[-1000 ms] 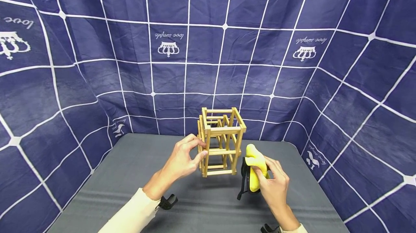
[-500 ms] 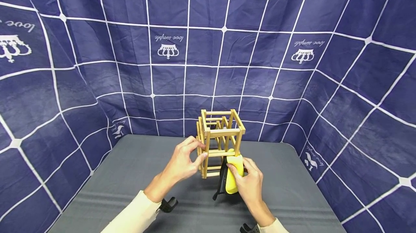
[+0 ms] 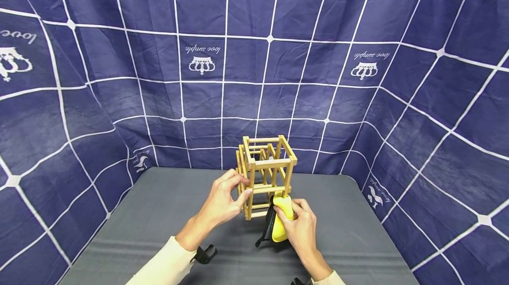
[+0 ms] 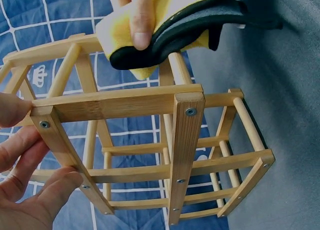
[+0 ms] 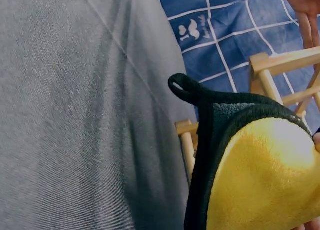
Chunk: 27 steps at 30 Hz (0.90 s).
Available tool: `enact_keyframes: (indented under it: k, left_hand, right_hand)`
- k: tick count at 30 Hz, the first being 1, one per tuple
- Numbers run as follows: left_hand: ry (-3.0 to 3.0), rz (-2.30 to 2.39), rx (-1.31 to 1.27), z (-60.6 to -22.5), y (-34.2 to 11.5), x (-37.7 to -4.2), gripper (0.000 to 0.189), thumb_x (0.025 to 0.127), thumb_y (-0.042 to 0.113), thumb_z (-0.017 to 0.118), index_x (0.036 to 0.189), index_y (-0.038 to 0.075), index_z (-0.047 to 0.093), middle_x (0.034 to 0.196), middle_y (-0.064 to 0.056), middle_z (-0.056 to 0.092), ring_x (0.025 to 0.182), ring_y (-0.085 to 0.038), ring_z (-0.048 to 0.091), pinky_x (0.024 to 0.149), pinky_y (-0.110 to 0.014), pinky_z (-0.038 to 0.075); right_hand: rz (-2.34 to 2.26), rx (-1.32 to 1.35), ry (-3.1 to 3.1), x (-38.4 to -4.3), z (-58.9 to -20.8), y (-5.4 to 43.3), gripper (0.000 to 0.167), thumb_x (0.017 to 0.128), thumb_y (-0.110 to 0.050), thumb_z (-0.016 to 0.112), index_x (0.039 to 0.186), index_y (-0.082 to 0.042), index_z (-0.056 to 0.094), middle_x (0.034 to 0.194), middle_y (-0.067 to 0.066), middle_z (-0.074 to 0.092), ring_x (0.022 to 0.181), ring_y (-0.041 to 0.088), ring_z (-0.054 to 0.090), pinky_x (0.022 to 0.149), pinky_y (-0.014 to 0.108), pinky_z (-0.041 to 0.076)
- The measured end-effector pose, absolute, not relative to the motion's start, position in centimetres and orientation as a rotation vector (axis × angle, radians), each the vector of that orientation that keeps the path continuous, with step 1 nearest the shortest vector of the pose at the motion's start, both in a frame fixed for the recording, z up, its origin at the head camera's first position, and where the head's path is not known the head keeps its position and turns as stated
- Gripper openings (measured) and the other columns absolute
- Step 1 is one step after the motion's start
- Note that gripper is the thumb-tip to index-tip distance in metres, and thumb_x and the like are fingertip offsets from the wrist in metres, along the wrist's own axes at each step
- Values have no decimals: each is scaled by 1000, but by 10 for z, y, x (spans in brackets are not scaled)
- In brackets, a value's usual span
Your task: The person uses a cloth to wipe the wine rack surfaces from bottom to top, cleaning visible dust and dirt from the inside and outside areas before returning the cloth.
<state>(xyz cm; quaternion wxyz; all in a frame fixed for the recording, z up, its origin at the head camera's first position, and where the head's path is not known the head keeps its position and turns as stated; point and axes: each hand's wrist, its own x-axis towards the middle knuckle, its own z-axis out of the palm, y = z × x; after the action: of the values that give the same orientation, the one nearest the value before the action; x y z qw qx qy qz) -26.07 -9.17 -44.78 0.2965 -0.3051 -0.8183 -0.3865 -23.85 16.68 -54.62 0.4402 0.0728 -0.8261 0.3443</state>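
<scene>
A slatted wooden rack (image 3: 274,163) stands on the grey surface, its frame joined by round rods and screws. My left hand (image 3: 222,194) grips its near left post, thumb and fingers on the wood. In the left wrist view, several left fingers (image 4: 62,190) lie along that post (image 4: 59,140). My right hand (image 3: 302,227) pinches a folded yellow-and-grey cleaning cloth (image 3: 280,221) with black edging, at the rack's near right corner. In the left wrist view the cloth (image 4: 167,5) overlaps a rack bar. A black hanging loop (image 5: 186,96) sticks out from the cloth in the right wrist view.
The grey cloth-covered surface (image 3: 167,214) spreads around the rack. Dark blue curtains (image 3: 203,99) with white lines rise behind it and on both sides. Black wrist straps (image 3: 206,254) show beneath the forearms.
My right hand has brought the cleaning cloth leftward, from beside the rack to its near right corner. The left hand keeps its grip on the post, and the rack stands in place.
</scene>
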Motion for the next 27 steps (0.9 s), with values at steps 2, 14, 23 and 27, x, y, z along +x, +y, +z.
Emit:
enact_keyframes:
  k: [2, 14, 23, 27]
  left_hand:
    - [-2178, -1023, -805, -448, -92, -261, 17, 95, 10, 92, 110, 11, 85, 105, -8, 77, 88, -9, 62, 79, -28, 57]
    - [-2215, -1044, -780, -445, -95, -261, 17, 97, 11, 91, 112, 11, 85, 109, -8, 77, 90, -9, 62, 81, -29, 58]
    - [-2192, -1022, -799, -450, -96, -260, 18, 96, 11, 91, 112, 11, 84, 109, -4, 78, 95, -11, 70, 85, -30, 64]
    - [-2197, -1036, -790, -449, -97, -260, 17, 96, 12, 92, 112, 12, 85, 111, -1, 78, 101, -13, 74, 89, -32, 65]
  right_hand:
    - [857, 188, -2078, -237, -547, 168, 37, 82, -25, 109, 113, -12, 92, 105, 6, 80, 89, 23, 81, 77, 41, 66]
    - [915, 255, -2190, -235, -553, 173, 56, 76, -18, 111, 127, -6, 88, 122, 7, 79, 106, 23, 82, 87, 39, 70]
    - [938, 299, -1976, -236, -554, 177, 49, 70, -13, 113, 115, -10, 91, 100, -1, 79, 80, 5, 71, 67, 12, 56]
    - [997, 293, -1922, -235, -548, 180, 45, 74, -9, 111, 115, -12, 91, 104, -1, 82, 82, 2, 70, 67, 11, 57]
